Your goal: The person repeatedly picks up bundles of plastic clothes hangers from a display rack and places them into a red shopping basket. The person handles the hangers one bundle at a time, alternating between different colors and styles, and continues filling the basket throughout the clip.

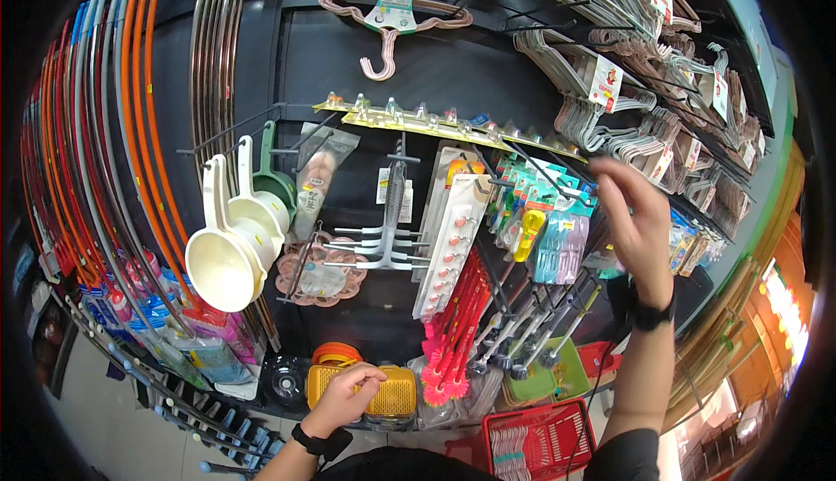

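My right hand (630, 226) is raised at the right, its fingertips beside the right end of a yellow strip of small hooks (450, 126). I see nothing in that hand, and its thumb stands apart from the fingers; whether it touches the strip is unclear. Left of it hang carded packs of blue and purple plastic utensils (562, 246) and a yellow utensil (528, 233). Low in the middle, my left hand (346, 393) is loosely curled in front of yellow perforated baskets (392, 393). No object shows in it.
White ladles (225, 265) hang at left beside long coloured poles (137, 122). Pink hangers (395, 14) hang above; bundled hangers (614, 122) crowd the upper right on protruding metal hooks. A red shopping basket (539, 442) holding hangers stands below. Red-handled brushes (457, 324) hang centrally.
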A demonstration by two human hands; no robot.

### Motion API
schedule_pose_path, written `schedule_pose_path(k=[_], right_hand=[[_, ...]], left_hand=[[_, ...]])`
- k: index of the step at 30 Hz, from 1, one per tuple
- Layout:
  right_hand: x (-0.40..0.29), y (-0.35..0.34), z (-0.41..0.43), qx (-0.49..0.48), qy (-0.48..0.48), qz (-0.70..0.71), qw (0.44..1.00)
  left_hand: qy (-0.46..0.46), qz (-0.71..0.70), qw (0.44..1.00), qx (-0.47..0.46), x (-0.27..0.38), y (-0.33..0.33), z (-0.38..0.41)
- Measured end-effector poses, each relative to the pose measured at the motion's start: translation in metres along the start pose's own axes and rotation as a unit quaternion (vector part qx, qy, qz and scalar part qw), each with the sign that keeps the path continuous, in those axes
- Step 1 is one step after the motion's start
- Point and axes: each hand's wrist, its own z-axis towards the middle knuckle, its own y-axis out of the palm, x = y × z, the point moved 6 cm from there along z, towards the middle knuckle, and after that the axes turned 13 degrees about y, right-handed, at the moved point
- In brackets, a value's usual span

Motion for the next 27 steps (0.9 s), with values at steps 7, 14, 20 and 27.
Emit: schedule_pose_path(k=[7,14,20,27], right_hand=[[-0.056,0.061,0.14,-0.092,-0.179,-0.119,0.972],[-0.051,0.161,0.24,-0.127,-0.194,-0.198,0.953],[-0.021,0.221,0.294,-0.067,-0.235,-0.25,0.937],[-0.014,0.244,0.312,-0.128,-0.091,-0.361,0.919]], left_hand=[[0.083,0.072,0.993,0.039,0.033,-0.024,0.029],[0.088,0.139,0.981,0.102,0.05,-0.048,0.041],[0.097,0.149,0.973,0.145,0.052,-0.055,0.046],[0.137,0.186,0.96,0.158,0.085,-0.066,0.055]])
